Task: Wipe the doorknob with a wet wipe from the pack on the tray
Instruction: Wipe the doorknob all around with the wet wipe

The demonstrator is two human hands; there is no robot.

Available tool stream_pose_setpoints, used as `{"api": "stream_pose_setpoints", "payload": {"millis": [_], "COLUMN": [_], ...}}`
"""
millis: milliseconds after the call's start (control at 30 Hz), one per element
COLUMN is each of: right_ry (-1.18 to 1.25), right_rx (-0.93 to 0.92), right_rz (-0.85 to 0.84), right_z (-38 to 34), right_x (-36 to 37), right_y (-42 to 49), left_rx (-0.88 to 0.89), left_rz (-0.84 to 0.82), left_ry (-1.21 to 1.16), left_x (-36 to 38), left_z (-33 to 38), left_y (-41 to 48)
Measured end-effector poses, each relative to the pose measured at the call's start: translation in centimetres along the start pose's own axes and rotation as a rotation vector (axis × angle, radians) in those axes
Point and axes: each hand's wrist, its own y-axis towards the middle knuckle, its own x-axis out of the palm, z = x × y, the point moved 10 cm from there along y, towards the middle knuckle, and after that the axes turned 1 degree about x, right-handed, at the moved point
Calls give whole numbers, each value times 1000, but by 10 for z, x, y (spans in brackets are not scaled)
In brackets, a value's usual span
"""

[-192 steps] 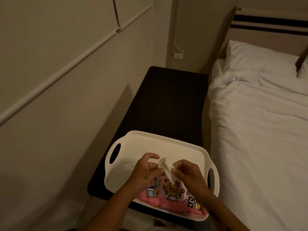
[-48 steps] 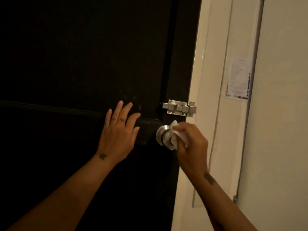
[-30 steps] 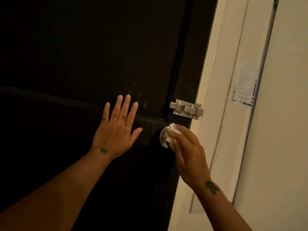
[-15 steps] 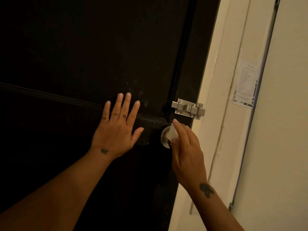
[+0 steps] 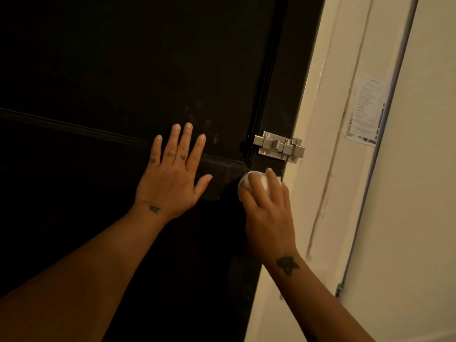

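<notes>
- The round, silver metal doorknob [image 5: 243,185] sits near the right edge of the dark, flat-panelled door [image 5: 123,70], just below the steel slide bolt [image 5: 278,146]; only a sliver of its left rim shows, the rest being covered.
- The right hand [image 5: 269,218] comes at the knob from below and to the right, and is the nearer hand, already in contact with it. The knob lies directly under the fingers [image 5: 271,178], its stem presumably pointing out of the door face toward the viewer.
- The right fingers are curled about halfway closed, cupping the knob through the white wet wipe [image 5: 257,182], which is pressed between palm and metal. The thumb rests on the knob's left side; the remaining fingers wrap over the top and right.
- The left hand [image 5: 172,178] lies flat on the door face just left of the knob, fingers spread and straight, grasping nothing; it appears to brace the door against the push of wiping.
- Judged stage: wiping is under way. The coming move most likely turns on rotating the wrist around the knob's stem so that the wipe reaches the exposed left rim and the underside.
- The pale door frame [image 5: 318,144] stands just right of the hand; a printed paper notice [image 5: 366,109] hangs on the wall beyond.
</notes>
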Motion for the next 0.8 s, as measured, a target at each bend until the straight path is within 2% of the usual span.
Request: {"api": "stream_pose_setpoints", "payload": {"millis": [67,133,233,433,567,633,800], "right_ry": [-67,-43,10,38,490,630,402], "right_rx": [-157,-214,-146,-11,219,295,152], "right_rz": [11,33,35,-71,0,68,76], "right_z": [-6,-2,4,3,32,42,19], "right_x": [4,3,1,2,-6,-9,-10], "right_y": [-18,-29,-22,15,14,2,-12], "left_rx": [2,4,2,-5,0,4,8], "left_rz": [-10,-18,-21,-33,-38,-39,-31], "left_ry": [-20,-35,-40,-33,-31,-34,-31], "left_x": [0,0,1,1,0,0,1], "left_z": [1,1,1,1,1,1,1], "left_y": [0,0,0,1,2,2,2]}}
